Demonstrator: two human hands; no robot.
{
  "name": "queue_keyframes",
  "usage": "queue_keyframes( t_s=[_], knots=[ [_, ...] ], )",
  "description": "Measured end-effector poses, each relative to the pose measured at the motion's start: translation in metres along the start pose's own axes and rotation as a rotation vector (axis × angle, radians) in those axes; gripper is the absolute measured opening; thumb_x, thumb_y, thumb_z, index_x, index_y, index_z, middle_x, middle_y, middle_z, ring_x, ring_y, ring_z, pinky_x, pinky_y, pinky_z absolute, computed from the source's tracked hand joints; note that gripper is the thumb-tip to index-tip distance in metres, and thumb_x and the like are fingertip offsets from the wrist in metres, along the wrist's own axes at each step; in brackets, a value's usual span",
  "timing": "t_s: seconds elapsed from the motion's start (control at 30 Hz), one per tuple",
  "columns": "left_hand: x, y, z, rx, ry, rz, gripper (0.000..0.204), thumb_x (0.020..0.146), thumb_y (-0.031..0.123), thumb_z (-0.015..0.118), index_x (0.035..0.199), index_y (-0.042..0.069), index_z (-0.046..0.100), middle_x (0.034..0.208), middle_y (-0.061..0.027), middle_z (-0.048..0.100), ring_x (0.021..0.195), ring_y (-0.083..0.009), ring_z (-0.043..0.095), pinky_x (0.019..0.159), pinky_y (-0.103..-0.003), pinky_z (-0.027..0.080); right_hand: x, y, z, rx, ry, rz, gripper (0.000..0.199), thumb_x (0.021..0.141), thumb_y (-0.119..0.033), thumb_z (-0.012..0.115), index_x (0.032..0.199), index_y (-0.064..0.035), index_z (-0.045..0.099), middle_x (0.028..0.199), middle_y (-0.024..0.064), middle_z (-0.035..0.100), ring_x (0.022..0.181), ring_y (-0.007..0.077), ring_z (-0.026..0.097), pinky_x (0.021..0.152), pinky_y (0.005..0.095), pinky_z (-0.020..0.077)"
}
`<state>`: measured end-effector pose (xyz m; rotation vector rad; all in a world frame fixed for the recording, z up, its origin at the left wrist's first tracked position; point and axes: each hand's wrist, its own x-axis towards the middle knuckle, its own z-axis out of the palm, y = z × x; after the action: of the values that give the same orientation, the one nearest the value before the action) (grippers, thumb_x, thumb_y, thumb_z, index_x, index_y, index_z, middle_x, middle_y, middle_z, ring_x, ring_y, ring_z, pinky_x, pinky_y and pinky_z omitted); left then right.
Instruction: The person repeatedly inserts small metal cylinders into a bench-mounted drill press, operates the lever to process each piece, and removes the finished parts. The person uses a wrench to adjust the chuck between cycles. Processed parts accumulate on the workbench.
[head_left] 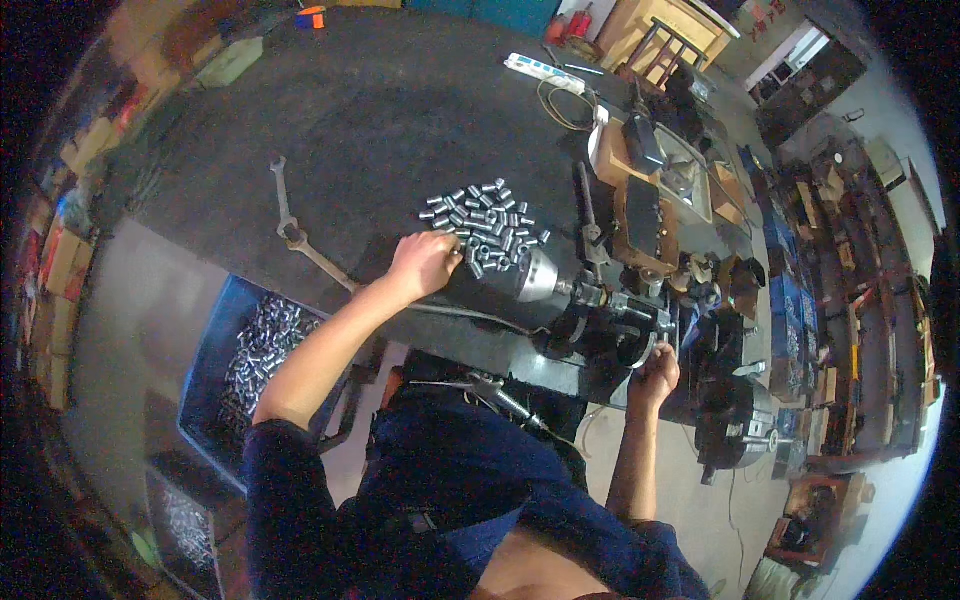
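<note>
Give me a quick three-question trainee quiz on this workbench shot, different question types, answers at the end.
1. True or false: the left hand rests at the edge of the pile of metal sleeves.
2. Multiple choice: what lies on the bench left of the left hand? A) a hammer B) a wrench C) a saw
3. Fill in: the blue bin below the bench holds more metal ____.

Key: 1 true; 2 B; 3 sleeves.

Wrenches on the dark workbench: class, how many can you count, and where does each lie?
2. One wrench lies upright on the left of the bench; a second wrench runs diagonally below it toward the left hand. Clutter at the right may hide more.
</note>
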<state>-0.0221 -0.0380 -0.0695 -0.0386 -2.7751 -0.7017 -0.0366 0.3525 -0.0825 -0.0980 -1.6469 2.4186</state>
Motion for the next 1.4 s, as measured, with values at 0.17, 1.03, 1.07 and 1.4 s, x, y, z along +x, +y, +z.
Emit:
queue_keyframes(
  t_s=[0.17, 1.03, 1.07, 1.4],
  knots=[
    [-0.018, 0.009, -0.022, -0.042, -0.106, -0.011, 0.01, 0.071, 0.016, 0.058, 0.069, 0.007, 0.055, 0.068, -0.0103, 0.059, 0.069, -0.0301, 0.058, 0.058, -0.041, 0.045, 0.001, 0.002, 0.006, -0.013, 0.04, 0.017, 0.026, 0.083, -0.027, 0.049, 0.072, -0.0035, 0.051, 0.054, -0.0024, 0.038, 0.043, 0.006, 0.034, 0.038, 0.02, 0.0276],
    [-0.004, 0.068, -0.063, -1.146, -0.227, -0.023, 0.015, 0.078, -0.001, 0.056, 0.091, -0.007, 0.056, 0.076, -0.0095, 0.06, 0.066, -0.0138, 0.059, 0.064, -0.026, 0.049, -0.026, -0.055, 0.019, -0.008, -0.025, 0.015, 0.02, 0.083, -0.02, 0.042, 0.072, -0.0037, 0.047, 0.053, -0.0026, 0.032, 0.044, 0.0063, 0.027, 0.039, 0.0209, 0.0208],
    [-0.003, 0.067, -0.062, -1.163, -0.22, -0.036, 0.015, 0.078, 0.0, 0.056, 0.091, -0.007, 0.056, 0.076, -0.0094, 0.06, 0.065, -0.0136, 0.059, 0.063, -0.026, 0.049, -0.023, -0.06, 0.024, 0.034, -0.016, -0.004, 0.02, 0.084, -0.019, 0.04, 0.072, -0.0038, 0.046, 0.053, -0.0027, 0.031, 0.044, 0.0061, 0.026, 0.038, 0.0206, 0.0194],
    [-0.005, 0.079, -0.06, -1.125, -0.173, -0.173, 0.022, 0.085, 0.013, 0.05, 0.075, -0.005, 0.057, 0.058, -0.0064, 0.056, 0.046, -0.0113, 0.054, 0.041, -0.023, 0.043, -0.01, -0.065, 0.022, -0.028, -0.129, -0.095, 0.023, 0.084, -0.021, 0.04, 0.07, -0.0045, 0.046, 0.052, -0.0039, 0.029, 0.041, 0.0052, 0.026, 0.035, 0.0194, 0.0183]
  ],
)
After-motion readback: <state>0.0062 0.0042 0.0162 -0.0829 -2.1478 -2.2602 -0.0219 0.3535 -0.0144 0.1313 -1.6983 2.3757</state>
